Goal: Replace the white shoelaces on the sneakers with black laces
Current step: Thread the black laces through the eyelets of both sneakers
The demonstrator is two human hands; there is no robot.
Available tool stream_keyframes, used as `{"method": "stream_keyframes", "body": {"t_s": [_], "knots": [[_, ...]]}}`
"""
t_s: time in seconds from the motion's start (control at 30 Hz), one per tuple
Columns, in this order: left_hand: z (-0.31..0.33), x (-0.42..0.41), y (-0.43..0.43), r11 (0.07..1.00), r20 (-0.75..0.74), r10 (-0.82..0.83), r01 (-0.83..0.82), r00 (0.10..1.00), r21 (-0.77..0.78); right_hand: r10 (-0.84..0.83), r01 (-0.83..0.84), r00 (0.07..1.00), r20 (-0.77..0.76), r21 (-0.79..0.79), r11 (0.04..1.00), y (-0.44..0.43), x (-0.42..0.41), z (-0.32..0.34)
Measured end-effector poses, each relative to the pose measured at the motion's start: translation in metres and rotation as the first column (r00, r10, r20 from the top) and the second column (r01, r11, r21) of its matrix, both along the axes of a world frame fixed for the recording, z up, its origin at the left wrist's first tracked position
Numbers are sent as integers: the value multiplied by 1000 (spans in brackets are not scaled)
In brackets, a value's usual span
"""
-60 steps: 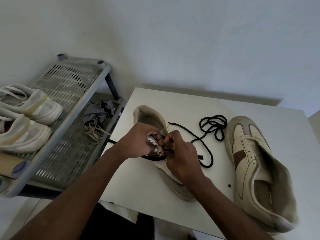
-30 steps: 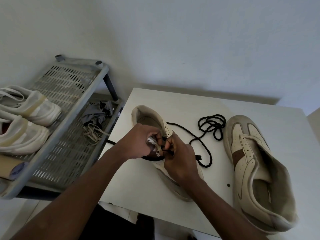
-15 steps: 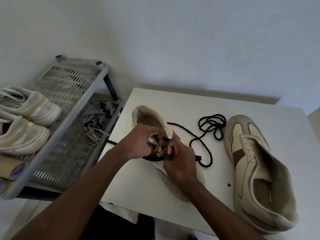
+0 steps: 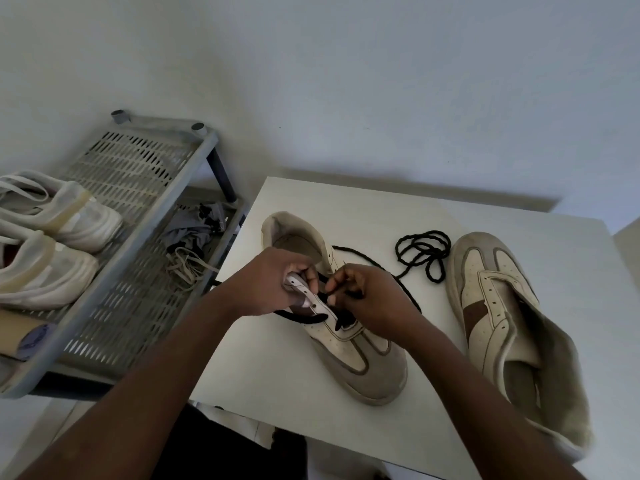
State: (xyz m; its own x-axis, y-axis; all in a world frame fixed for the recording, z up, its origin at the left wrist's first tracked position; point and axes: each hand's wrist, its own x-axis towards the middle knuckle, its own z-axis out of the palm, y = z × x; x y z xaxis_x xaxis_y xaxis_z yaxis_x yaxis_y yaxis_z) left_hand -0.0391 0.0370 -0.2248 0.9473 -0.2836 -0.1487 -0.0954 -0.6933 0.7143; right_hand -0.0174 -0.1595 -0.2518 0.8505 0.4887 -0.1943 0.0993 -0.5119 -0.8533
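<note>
Risk lies in the black lace [image 4: 424,252]: it trails in loose loops across the table [image 4: 277,368], so a hard pull could knot it, or its tip could miss the eyelet. Left grip [image 4: 273,289] clenches the eyelet flap of the near sneaker [image 4: 349,344]; right grip [image 4: 370,299] pinches the lace beside it. The second sneaker [image 4: 498,327] lies right, unlaced, and a shoe rack [image 4: 138,174] stands left; neither obstructs.

Left grip [image 4: 273,282] and right grip [image 4: 367,299] in tight pinches, close together.
</note>
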Motion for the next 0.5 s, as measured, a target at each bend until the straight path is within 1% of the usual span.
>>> {"method": "stream_keyframes", "body": {"t_s": [0.07, 0.13, 0.2, 0.3, 0.33, 0.43, 0.5], "knots": [[1, 0, -2, 1000, 5, -2, 2, 1000, 11, 4, -4, 1000, 12, 11, 1000, 3, -4, -2], [1, 0, -5, 1000, 7, -11, 11, 1000, 17, -39, 39, 999, 3, 43, 998, 5, -7, -4], [1, -1, -8, 999, 11, -24, 23, 1000, 26, -72, 74, 996, -43, 63, 995, 6, -8, -4], [0, -2, -11, 999, 37, -35, 34, 999, 39, -85, 88, 993, -83, 40, 995, 6, -9, -3], [0, -2, -11, 998, 57, -41, 38, 998, 48, -108, 115, 988, -109, 55, 992, 6, -11, -3], [-2, 2, -7, 991, 138, -38, 20, 990, 132, -182, 233, 946, -269, 170, 958, 9, -19, -1], [-4, 4, -2, 985, 154, -10, -17, 988, 172, -213, 291, 922, -323, 216, 932, 15, -27, -2]]}}
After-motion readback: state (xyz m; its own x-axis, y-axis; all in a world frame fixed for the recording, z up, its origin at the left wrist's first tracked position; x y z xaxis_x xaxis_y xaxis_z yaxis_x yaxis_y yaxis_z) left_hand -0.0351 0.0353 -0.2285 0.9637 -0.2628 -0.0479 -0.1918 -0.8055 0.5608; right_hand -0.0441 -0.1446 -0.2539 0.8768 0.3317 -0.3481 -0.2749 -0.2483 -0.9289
